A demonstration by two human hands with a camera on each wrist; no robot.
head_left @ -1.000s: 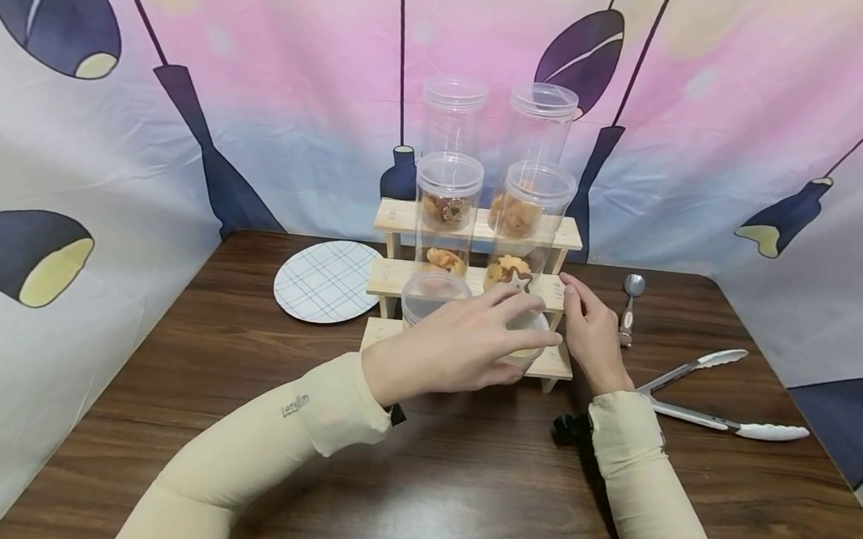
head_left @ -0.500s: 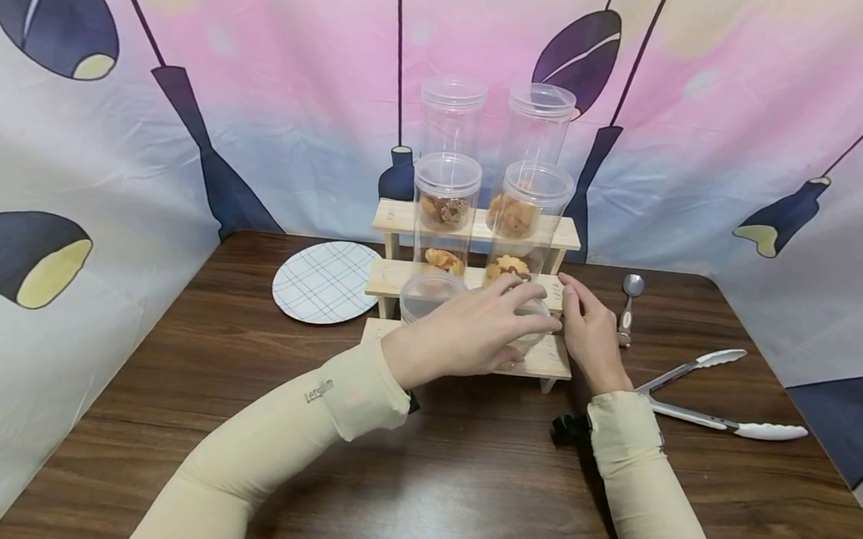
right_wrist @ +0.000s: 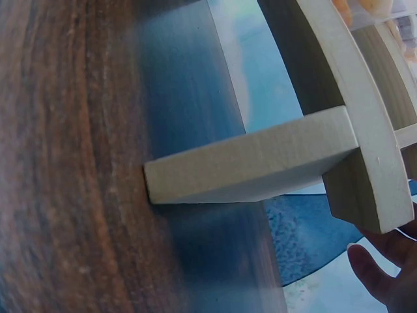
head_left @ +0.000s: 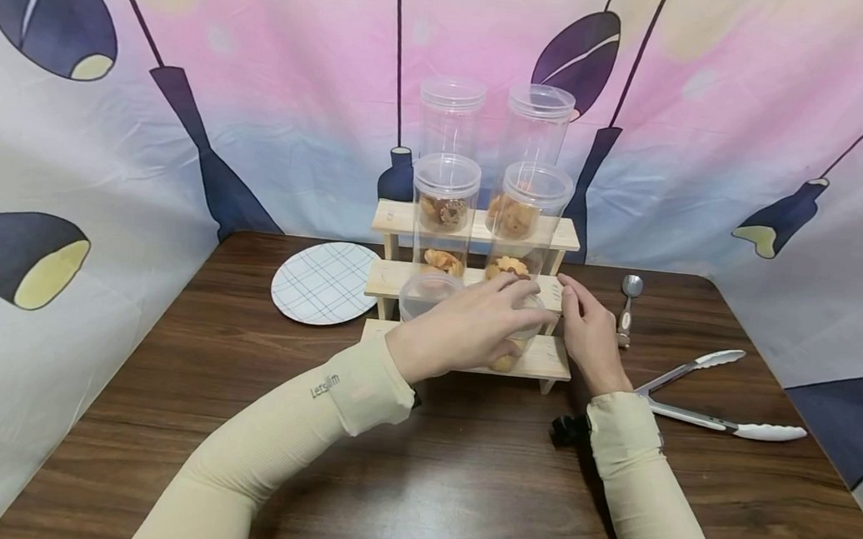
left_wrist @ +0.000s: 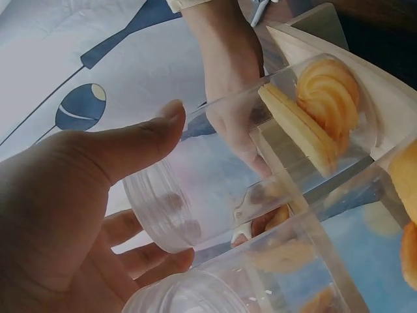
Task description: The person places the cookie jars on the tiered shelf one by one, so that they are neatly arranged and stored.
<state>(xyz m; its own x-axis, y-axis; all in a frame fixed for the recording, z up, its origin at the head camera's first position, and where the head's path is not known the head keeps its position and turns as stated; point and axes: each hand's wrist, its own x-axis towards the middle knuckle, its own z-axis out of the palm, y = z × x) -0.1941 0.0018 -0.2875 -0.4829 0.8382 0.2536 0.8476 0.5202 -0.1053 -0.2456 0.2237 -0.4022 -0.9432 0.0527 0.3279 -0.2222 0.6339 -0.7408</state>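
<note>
My left hand [head_left: 472,327] reaches over the stand's lowest tier. It holds a clear cylindrical jar [left_wrist: 215,169] near its top, thumb on one side and fingers round the other. Swirled, piped-looking cookies [left_wrist: 329,98] lie at the bottom of this jar. A second clear jar [head_left: 430,293] stands just left of it, partly behind the hand. At the right end of the wooden tiered stand [head_left: 393,279], my right hand [head_left: 594,335] touches the middle board with extended fingers. In the right wrist view its thumb [right_wrist: 368,267] stands apart from the board's corner.
Clear jars with cookies [head_left: 443,262] occupy the middle and top tiers. A white checked plate [head_left: 325,283] lies left of the stand. Right of it are a spoon [head_left: 629,304] and spread tongs [head_left: 692,413] with white tips. A printed cloth [head_left: 299,127] hangs behind the table.
My left hand has shifted slightly with the jar, bringing it back over the lowest tier, and its forearm has moved right. The right hand has stayed at the stand's end.
</note>
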